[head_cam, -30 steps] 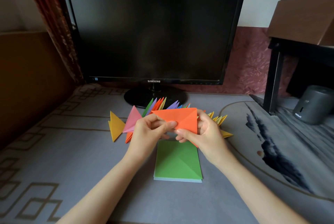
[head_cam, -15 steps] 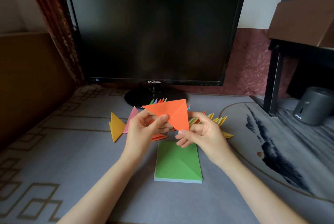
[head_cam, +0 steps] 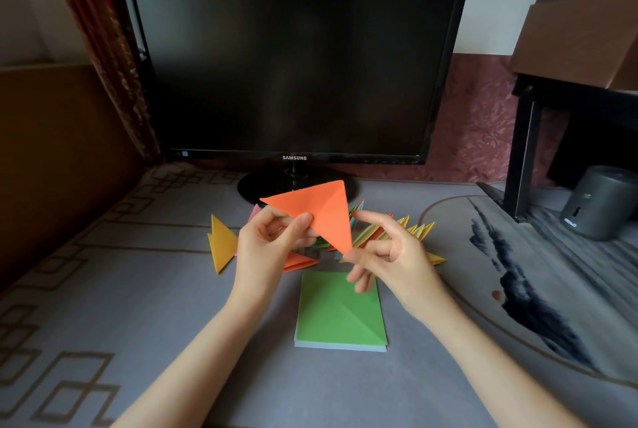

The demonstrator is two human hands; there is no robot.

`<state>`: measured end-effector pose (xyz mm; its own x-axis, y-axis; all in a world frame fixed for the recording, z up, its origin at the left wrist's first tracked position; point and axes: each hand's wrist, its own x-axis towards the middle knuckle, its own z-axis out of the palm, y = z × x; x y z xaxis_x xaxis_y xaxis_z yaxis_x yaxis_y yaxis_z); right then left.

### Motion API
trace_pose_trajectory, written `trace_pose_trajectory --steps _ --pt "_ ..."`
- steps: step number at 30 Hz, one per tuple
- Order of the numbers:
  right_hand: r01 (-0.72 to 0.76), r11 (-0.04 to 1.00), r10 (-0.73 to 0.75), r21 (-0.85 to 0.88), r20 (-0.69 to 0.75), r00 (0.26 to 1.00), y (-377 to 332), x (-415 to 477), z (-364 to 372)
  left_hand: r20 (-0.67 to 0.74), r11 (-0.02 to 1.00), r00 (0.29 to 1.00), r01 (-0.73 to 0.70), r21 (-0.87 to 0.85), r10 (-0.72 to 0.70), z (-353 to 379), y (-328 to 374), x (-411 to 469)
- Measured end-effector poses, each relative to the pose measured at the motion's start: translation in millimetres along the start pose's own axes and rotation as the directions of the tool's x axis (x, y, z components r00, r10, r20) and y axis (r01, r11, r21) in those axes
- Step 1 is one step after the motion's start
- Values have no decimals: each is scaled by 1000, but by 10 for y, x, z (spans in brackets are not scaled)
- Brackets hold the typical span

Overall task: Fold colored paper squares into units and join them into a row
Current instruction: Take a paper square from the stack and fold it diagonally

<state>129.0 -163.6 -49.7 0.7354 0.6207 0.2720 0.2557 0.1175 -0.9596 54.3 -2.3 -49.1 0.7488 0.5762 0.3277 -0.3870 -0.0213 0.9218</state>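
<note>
A grey patterned desk fills the frame; a dark monitor stands at the middle of its far edge, screen blank; a red-brown curtain hangs by the far left corner; a brown box sits on a black stand over the far right corner, and a grey canister stands under it at the right edge. In the middle of the desk, nearer the front edge than the monitor, lies a stack of paper squares, a creased green sheet on top. Between the stack and the monitor's foot runs a row of joined folded units, yellow points showing at its right end, much of it hidden behind the hands. The left hand is raised above the desk and pinches the orange paper between thumb and fingers; the right hand has its fingers spread and loosely bent, gripping nothing, a fingertip at the paper's lower point. The orange paper, folded to a triangle, is held in the air over the row, one point down. A yellow unit sits just left of the left hand; an orange unit lies flat below that hand, just beyond the stack.
</note>
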Motion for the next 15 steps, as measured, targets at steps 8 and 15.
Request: trace_pose_trajectory --steps 8,15 --pt "392 775 -483 -495 -65 873 52 30 -124 124 994 987 98 46 -103 22 -23 6" --pt "375 763 -409 -527 57 911 91 47 -113 207 988 969 119 100 -138 29 -23 -9"
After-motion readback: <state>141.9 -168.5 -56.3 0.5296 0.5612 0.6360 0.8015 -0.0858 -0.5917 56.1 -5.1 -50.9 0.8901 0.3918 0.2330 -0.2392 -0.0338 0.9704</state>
